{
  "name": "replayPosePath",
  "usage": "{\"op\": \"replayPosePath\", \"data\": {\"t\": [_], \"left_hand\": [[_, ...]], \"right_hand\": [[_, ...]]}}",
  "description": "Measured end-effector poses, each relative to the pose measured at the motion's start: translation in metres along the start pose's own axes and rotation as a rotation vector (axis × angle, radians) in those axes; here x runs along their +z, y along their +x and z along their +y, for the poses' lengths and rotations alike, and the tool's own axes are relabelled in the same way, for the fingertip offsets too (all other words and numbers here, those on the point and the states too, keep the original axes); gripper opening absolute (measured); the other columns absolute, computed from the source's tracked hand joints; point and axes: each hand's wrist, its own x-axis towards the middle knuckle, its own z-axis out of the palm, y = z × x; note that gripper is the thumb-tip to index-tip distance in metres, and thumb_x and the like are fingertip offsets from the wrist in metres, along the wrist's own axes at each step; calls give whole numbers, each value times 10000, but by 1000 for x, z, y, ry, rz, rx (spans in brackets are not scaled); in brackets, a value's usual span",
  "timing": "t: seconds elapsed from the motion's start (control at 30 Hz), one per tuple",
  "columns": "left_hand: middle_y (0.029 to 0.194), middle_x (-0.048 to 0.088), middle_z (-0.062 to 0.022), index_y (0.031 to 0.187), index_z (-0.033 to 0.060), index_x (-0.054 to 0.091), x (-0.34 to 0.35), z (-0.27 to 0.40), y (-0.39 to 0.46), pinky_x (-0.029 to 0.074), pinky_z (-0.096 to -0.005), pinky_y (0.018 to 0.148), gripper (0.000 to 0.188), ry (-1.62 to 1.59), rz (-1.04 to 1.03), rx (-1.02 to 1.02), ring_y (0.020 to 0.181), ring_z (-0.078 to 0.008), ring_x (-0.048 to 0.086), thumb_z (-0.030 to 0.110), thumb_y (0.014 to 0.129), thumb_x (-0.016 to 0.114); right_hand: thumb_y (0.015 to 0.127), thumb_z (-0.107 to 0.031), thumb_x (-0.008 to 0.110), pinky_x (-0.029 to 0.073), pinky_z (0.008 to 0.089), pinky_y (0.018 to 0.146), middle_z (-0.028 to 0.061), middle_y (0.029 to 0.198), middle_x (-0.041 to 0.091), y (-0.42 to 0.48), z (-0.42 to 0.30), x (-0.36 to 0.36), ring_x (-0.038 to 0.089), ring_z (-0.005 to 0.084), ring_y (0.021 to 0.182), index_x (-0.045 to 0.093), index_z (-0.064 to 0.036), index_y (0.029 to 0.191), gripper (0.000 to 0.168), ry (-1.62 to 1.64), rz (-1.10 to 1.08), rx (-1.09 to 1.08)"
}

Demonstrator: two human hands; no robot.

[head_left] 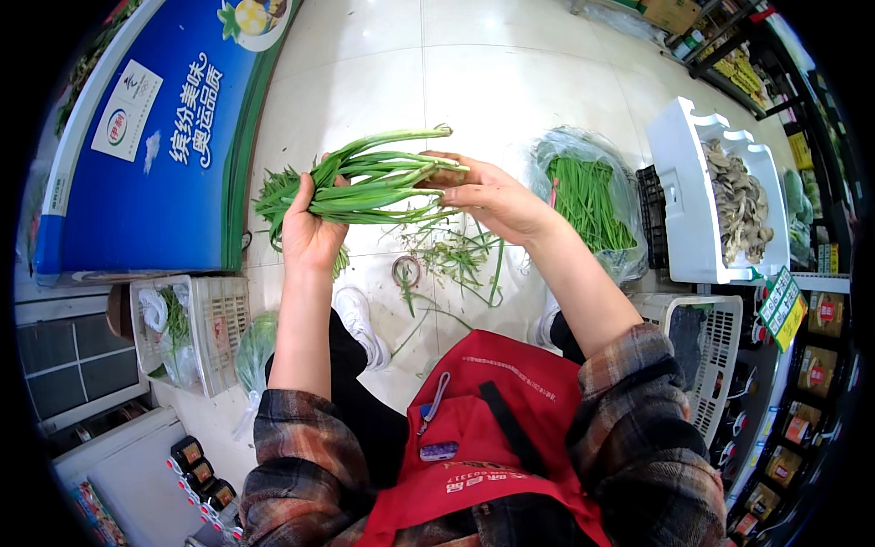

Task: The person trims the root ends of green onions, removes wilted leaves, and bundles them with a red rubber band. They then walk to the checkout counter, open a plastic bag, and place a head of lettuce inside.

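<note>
My left hand (307, 219) grips a bunch of long flat green leaves (369, 181), which look like garlic chives. Its leafy tips hang to the left, past my palm. At the right end, my right hand (502, 198) has the pale stem ends between thumb and fingers; the fingers are partly hidden behind the stems. Under the bunch, trimmed leaves and stem scraps (458, 263) are strewn over the floor, beside a roll of tape (406, 272). More cut greens (342, 262) show below my left hand, mostly hidden by it.
To the right stands an open clear plastic bag (632, 184) of upright chives (588, 198). Beyond it are a white foam box (673, 198) of oyster mushrooms (735, 205) and a plastic crate (718, 362). On the left are a blue freezer chest (157, 205) and another crate (225, 335).
</note>
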Motion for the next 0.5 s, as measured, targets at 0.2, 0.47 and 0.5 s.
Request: {"op": "replayPosePath", "data": {"t": [0.2, 0.47, 0.5], "left_hand": [[1127, 521, -152, 1141, -31, 414, -3, -8, 5, 487, -403, 838, 317, 21, 1, -12, 996, -281, 530, 164, 893, 449], [1117, 520, -159, 1138, -26, 433, 0, 4, 6, 486, -403, 829, 316, 12, 42, 45, 963, -272, 533, 161, 886, 464], [1115, 521, -160, 1141, -26, 434, 1, 6, 6, 485, -400, 828, 318, 15, 70, 59, 959, -271, 532, 160, 885, 465]], "right_hand": [[813, -107, 589, 458, 262, 711, 67, 918, 615, 0, 2, 8, 581, 136, 801, 576, 15, 1002, 225, 2, 204, 91], [758, -100, 641, 462, 247, 600, 72, 768, 620, -9, -17, -2, 560, 112, 659, 624, 42, 854, 172, -281, 240, 162], [757, -101, 637, 466, 247, 595, 76, 765, 621, -10, -20, -5, 562, 111, 647, 626, 44, 845, 170, -316, 240, 178]]}}
